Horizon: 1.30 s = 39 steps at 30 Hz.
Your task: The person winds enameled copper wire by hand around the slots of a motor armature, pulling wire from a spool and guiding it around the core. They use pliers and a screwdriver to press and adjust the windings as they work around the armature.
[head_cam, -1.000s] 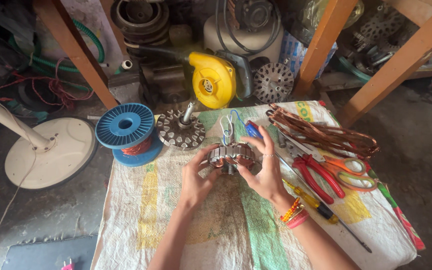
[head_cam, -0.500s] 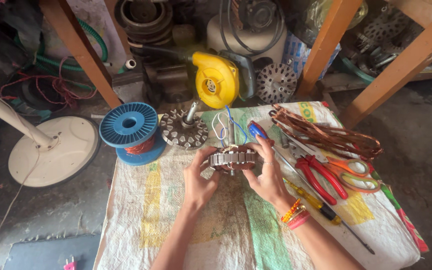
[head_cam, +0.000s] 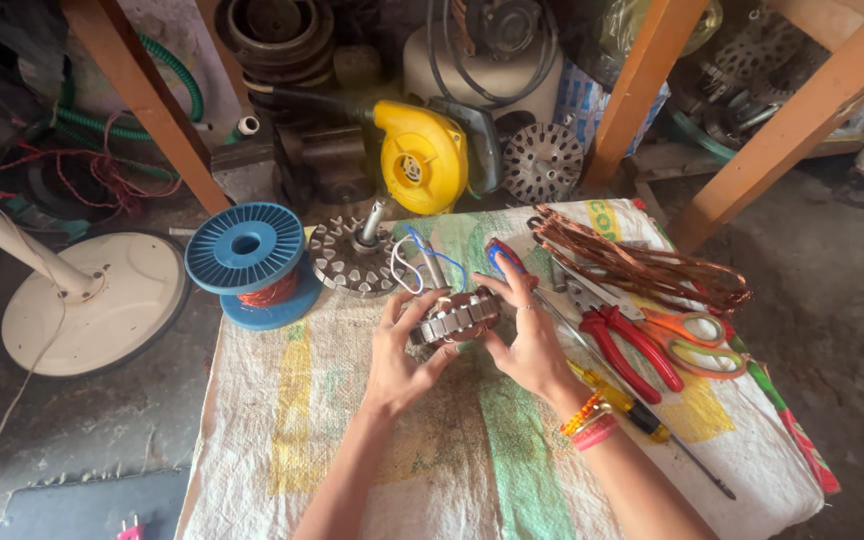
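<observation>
Both my hands hold a small round motor stator (head_cam: 457, 317) with copper windings and loose white and blue wires, just above a woven sack cloth (head_cam: 352, 440). My left hand (head_cam: 402, 350) grips its left side, fingers curled round the rim. My right hand (head_cam: 522, 335) grips the right side, index finger stretched up along it. Beaded bracelets sit on my right wrist.
On the cloth lie a finned metal rotor (head_cam: 352, 258), a blue spool of copper wire (head_cam: 249, 260), a bundle of copper wire (head_cam: 642, 265), red pliers (head_cam: 632, 345), orange scissors (head_cam: 697, 340) and a yellow screwdriver (head_cam: 642, 415). A yellow blower (head_cam: 422, 155), wooden legs and a white fan base (head_cam: 92, 300) surround it.
The stator has been turned in my hands, from face-up to more edge-on, and both hands sit slightly lower on the cloth. The view has shifted a little.
</observation>
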Each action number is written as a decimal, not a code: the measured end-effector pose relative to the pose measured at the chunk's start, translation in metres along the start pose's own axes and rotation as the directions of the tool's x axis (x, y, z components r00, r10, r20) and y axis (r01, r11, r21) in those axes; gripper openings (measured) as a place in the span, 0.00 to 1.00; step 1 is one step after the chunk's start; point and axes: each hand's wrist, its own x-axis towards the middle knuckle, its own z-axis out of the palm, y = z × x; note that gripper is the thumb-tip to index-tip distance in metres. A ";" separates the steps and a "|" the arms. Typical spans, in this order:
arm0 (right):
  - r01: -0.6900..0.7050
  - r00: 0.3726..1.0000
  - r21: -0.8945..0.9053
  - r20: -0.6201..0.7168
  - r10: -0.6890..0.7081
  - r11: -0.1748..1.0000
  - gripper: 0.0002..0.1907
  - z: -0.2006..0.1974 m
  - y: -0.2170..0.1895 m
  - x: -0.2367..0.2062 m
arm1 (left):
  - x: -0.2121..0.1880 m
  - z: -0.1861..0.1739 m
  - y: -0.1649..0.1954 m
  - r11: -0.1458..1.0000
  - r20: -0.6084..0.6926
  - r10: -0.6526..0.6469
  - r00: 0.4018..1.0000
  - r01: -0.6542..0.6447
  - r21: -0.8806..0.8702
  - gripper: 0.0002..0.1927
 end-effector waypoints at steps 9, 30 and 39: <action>-0.389 0.918 -0.705 -0.246 0.310 0.593 0.33 -0.059 0.048 -0.007 | 0.008 -0.002 -0.004 0.912 -0.018 -0.365 0.931 0.354 -0.208 0.42; 0.004 0.977 -0.368 -0.195 -0.082 0.930 0.24 -0.011 0.000 -0.019 | 0.011 -0.002 -0.004 0.971 -0.093 -0.211 0.973 0.198 -0.137 0.39; 0.208 0.926 -0.277 0.365 -0.098 0.938 0.39 -0.001 -0.026 -0.016 | 0.010 -0.003 -0.003 0.976 -0.096 -0.190 0.977 0.177 -0.130 0.38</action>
